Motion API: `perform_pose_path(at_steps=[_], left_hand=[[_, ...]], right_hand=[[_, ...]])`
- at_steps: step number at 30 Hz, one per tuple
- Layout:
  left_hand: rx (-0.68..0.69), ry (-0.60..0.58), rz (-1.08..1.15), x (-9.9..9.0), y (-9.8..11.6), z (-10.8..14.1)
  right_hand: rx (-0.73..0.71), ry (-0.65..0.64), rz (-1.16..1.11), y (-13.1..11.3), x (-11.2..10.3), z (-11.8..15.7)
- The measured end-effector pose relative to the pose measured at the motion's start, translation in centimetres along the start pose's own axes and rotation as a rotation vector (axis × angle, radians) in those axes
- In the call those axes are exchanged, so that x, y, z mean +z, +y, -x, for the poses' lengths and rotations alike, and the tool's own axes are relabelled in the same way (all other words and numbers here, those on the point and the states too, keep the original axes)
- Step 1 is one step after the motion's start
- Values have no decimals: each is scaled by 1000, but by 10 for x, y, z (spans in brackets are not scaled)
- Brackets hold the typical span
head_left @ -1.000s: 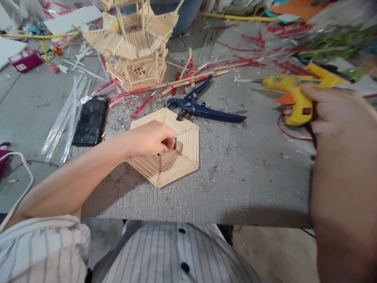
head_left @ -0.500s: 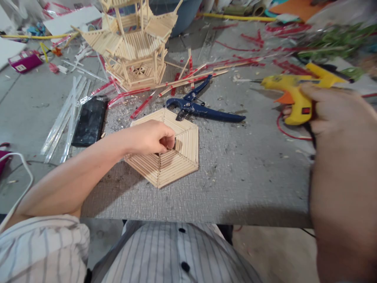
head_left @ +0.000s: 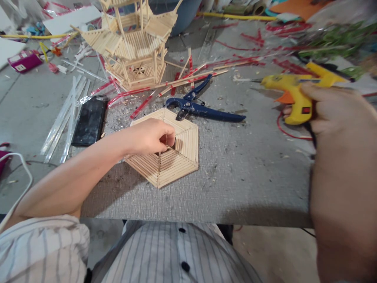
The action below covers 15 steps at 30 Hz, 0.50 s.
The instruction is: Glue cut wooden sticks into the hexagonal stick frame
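Observation:
A hexagonal panel of thin wooden sticks [head_left: 176,163] lies flat on the grey table, its sticks laid in triangular sections around a small gap in the middle. Over that centre my left hand [head_left: 153,136] is closed, thumb and fingertips pinched together at the gap. What the pinch holds, if anything, is too small and hidden to make out. Off to the right, my right hand [head_left: 326,106] grips a yellow hot glue gun [head_left: 300,94] with an orange trigger. Its nozzle points left, away from the panel. Blue-handled cutters [head_left: 203,110] rest just behind the panel.
A tiered stick pavilion [head_left: 135,47] stands at the back, with loose sticks [head_left: 194,78] and red wrappers beside it. Left of the panel are a black phone [head_left: 90,121] and clear glue sticks [head_left: 60,120]. Green leaves [head_left: 338,45] and plastic clutter the back right.

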<state>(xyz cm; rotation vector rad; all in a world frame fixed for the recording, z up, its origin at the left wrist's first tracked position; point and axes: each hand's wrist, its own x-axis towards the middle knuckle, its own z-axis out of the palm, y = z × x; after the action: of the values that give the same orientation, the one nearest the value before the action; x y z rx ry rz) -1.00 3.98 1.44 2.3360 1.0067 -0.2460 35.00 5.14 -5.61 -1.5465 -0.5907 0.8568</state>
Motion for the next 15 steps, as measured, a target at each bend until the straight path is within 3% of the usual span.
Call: perform_pose_path(at_steps=[15], left_hand=[[55,-124,-19,-5,-1,1]], right_hand=[[13,45,-21,-1,1,2]])
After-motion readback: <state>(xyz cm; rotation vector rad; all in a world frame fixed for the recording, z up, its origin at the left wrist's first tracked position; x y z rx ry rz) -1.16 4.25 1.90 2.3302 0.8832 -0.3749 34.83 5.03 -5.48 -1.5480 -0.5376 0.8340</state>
